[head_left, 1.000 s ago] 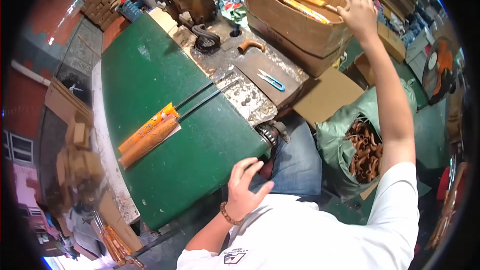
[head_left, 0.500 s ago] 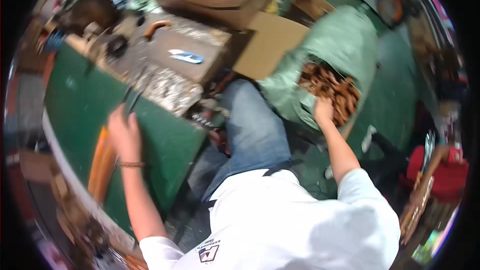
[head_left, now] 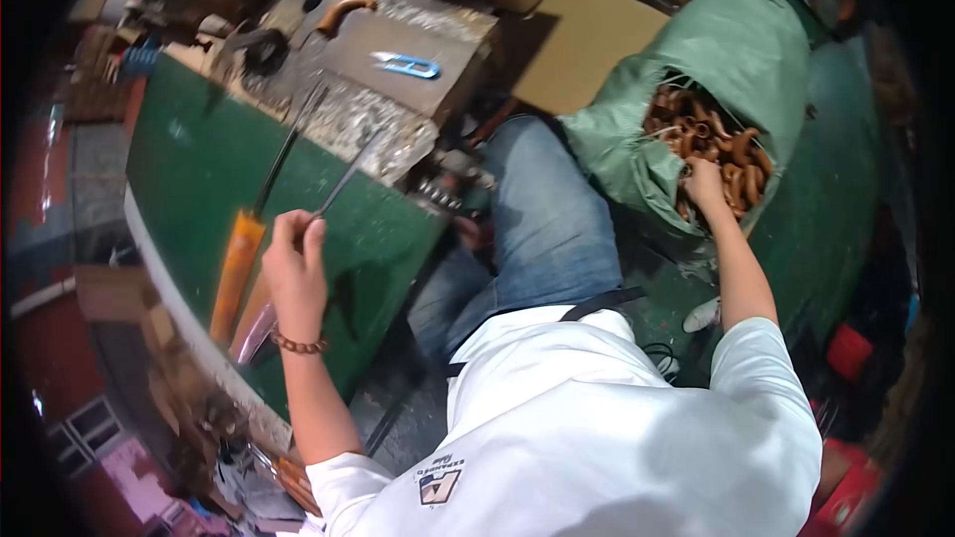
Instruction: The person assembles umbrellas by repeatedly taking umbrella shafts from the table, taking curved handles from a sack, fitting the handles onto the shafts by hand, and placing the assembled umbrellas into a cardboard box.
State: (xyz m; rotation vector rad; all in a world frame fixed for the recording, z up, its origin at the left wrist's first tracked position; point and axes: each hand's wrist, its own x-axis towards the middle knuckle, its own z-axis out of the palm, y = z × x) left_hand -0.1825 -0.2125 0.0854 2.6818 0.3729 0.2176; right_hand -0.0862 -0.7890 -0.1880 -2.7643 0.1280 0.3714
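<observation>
My left hand (head_left: 296, 264) is over the green tabletop, thumb and fingers pinched round the thin metal shaft (head_left: 348, 179) of a long hand tool. That tool's pinkish handle (head_left: 256, 330) extends below the hand. Beside it lies a similar tool with an orange handle (head_left: 237, 264), its dark shaft (head_left: 288, 154) pointing away. On the other side, my right hand (head_left: 704, 184) reaches into the mouth of a green woven sack (head_left: 622, 99). Its fingers are curled at one of several curved brown pieces (head_left: 741, 149); the fingertips are partly hidden.
Blue-handled thread snips (head_left: 408, 65) and another curved brown piece (head_left: 345, 12) lie on a tape-wrapped block (head_left: 468, 45). The green tabletop (head_left: 189, 169) has a pale edge. A cardboard flap (head_left: 567, 50) stands near the sack. My jeans-covered leg (head_left: 552, 209) is between table and sack.
My left hand has closed on the tool's shaft, and the handles have spread apart. My right hand stays at the sack's opening among the brown pieces. The whole view has shifted.
</observation>
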